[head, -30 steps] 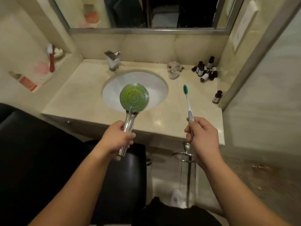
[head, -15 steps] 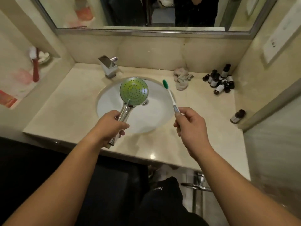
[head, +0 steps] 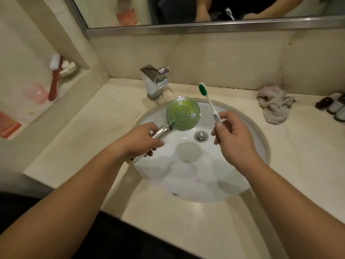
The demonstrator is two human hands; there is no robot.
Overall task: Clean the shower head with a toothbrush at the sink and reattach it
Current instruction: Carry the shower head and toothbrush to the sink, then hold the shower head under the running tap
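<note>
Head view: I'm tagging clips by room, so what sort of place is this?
A bathroom vanity, most likely: a white sink set in a stone counter, a chrome faucet behind it, and a wall mirror above.

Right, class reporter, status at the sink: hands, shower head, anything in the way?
Left hand grips shower head handle over sink. Right hand pinches toothbrush, bristles clear. Nothing between.

The shower head (head: 183, 113) has a round green face dotted with small holes and a shiny chrome handle. It is held over the white sink (head: 196, 176), face turned up toward the camera, its handle slanting down to the left. The toothbrush (head: 208, 101) is white with green bristles; it stands tilted, bristles uppermost, just right of the shower head, not touching it.
</note>
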